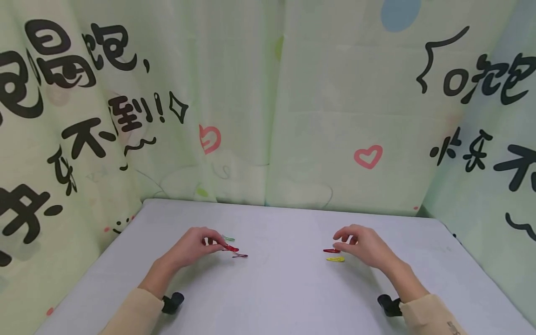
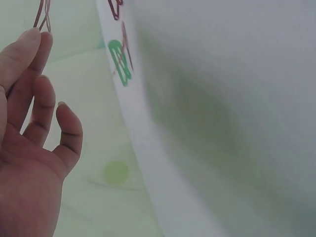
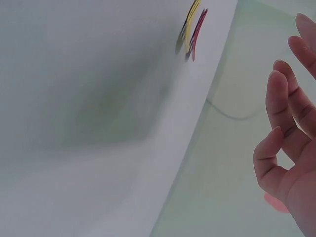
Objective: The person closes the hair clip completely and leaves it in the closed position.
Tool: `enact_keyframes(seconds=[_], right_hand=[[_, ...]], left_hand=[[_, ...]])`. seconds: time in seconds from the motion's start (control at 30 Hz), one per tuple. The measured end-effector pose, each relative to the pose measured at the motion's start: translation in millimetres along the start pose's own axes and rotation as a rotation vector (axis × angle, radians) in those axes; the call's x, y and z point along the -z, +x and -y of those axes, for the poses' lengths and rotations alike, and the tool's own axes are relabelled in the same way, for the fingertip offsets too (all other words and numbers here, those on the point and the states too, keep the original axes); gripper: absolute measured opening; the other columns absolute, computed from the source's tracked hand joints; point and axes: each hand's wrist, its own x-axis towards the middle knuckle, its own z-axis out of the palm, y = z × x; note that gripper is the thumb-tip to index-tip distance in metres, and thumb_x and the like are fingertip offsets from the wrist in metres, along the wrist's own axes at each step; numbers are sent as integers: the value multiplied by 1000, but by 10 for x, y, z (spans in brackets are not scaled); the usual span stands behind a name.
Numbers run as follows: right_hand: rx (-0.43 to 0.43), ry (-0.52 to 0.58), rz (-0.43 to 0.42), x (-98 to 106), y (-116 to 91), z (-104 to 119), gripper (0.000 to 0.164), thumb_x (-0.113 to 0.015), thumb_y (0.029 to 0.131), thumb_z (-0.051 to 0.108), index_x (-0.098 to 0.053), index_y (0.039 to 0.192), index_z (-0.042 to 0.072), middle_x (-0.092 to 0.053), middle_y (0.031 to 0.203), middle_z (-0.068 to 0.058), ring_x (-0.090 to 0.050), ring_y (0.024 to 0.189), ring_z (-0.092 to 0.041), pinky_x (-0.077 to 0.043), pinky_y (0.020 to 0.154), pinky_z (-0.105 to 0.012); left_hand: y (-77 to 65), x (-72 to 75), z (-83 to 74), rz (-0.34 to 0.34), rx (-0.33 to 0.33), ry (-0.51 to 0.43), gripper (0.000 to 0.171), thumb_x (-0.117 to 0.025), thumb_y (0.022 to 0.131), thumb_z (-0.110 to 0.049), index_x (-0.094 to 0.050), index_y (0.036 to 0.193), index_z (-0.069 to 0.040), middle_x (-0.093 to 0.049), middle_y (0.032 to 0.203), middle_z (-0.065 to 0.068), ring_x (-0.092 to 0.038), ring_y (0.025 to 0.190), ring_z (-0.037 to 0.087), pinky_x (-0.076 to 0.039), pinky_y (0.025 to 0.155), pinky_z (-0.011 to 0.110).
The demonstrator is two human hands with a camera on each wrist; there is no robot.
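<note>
My left hand (image 1: 201, 244) pinches a red snap hair clip (image 1: 231, 248) between thumb and fingertips. In the left wrist view, the held clip (image 2: 44, 14) juts up past the fingertips, cut off by the frame's edge. Just beyond that hand a green hair clip (image 1: 228, 238) lies on the table, and a dark red clip (image 1: 240, 255) lies on the near side. My right hand (image 1: 364, 244) hovers with thumb and fingers apart, holding nothing. Close under its thumb is another red hair clip (image 1: 331, 251), with a yellow hair clip (image 1: 335, 259) in front of it.
All the clips are on a white-covered table (image 1: 284, 293). Pale green curtains (image 1: 318, 93) with dark lettering stand behind it and on both sides. A black wrist device shows at each cuff. In the left wrist view, a thin brownish piece (image 2: 127, 47) crosses the green clip.
</note>
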Motion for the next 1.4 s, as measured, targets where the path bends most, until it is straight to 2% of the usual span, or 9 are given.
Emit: enact_keyframes(seconds=[0.13, 0.47, 0.67, 0.87, 1.03, 1.1, 1.27, 1.4], right_hand=[[54, 0, -28, -26, -2, 117, 19, -81, 87, 21, -75, 102, 11, -60, 90, 5, -55, 78, -15, -47, 64, -29], [193, 34, -139, -128, -4, 383, 15, -83, 85, 16, -76, 98, 19, -64, 91, 11, -56, 76, -7, -48, 63, -27], [271, 89, -161, -234, 19, 528, 16, -83, 85, 13, -76, 98, 20, -68, 94, 7, -57, 77, -7, -49, 65, -27], [283, 127, -167, -355, 35, 668, 15, -83, 86, 17, -76, 99, 22, -67, 94, 11, -58, 77, -7, -49, 67, -27], [258, 149, -165, -457, 42, 757, 18, -83, 85, 15, -76, 99, 23, -68, 95, 10, -58, 78, -7, -49, 67, -28], [250, 155, -166, -497, 45, 786, 18, -84, 85, 15, -76, 99, 23, -69, 96, 8, -59, 78, -7, -51, 68, -30], [262, 187, -171, -588, 51, 838, 20, -84, 84, 15, -76, 101, 24, -69, 96, 12, -59, 77, -8, -51, 68, -31], [278, 233, -157, -644, 49, 867, 19, -83, 85, 15, -76, 100, 24, -69, 96, 12, -60, 77, -9, -51, 68, -31]], left_hand=[[4, -38, -89, -16, -9, -42, 9, -78, 90, -13, -78, 94, -21, -69, 90, -10, -56, 82, 16, -46, 69, 29], [33, -159, -309, -63, -60, -130, 7, -77, 90, -11, -78, 97, -12, -69, 90, -8, -59, 83, 16, -47, 74, 30], [82, -282, -372, -66, -77, -194, 7, -75, 91, -9, -77, 96, -13, -70, 89, -6, -58, 78, 18, -47, 67, 28], [133, -418, -452, -71, -84, -281, 7, -74, 92, -9, -77, 97, -11, -74, 90, -2, -58, 74, 20, -48, 62, 26], [166, -517, -510, -91, -70, -331, 6, -75, 92, -9, -77, 97, -11, -74, 89, 0, -58, 75, 25, -56, 68, 37], [178, -554, -535, -96, -65, -342, 6, -75, 92, -10, -77, 97, -11, -74, 89, 0, -58, 74, 25, -57, 67, 38], [219, -650, -593, -103, -84, -328, 6, -76, 92, -13, -78, 98, -14, -73, 89, -4, -58, 76, 22, -47, 64, 28], [251, -724, -636, -104, -101, -336, 7, -76, 92, -14, -78, 98, -15, -73, 89, -5, -57, 79, 23, -45, 67, 28]])
